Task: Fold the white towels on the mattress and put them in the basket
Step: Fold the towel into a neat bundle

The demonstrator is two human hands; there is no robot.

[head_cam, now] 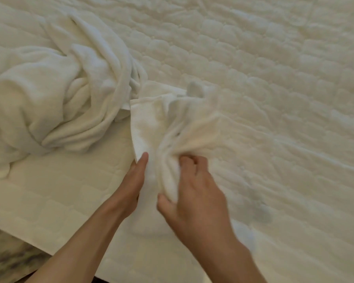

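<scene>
A small white towel [151, 127] is bunched between both hands above the quilted mattress [274, 88]. My left hand [131, 184] pinches its near left edge between thumb and fingers. My right hand [194, 203] grips a gathered fold of the same towel, and the cloth fans out away from me. A pile of crumpled white towels [55, 94] lies on the mattress to the left, touching the held towel's far corner. No basket is in view.
The mattress edge [39, 245] runs diagonally across the lower left, with patterned floor [6, 260] beyond it. Open quilted surface stretches to the right and far side.
</scene>
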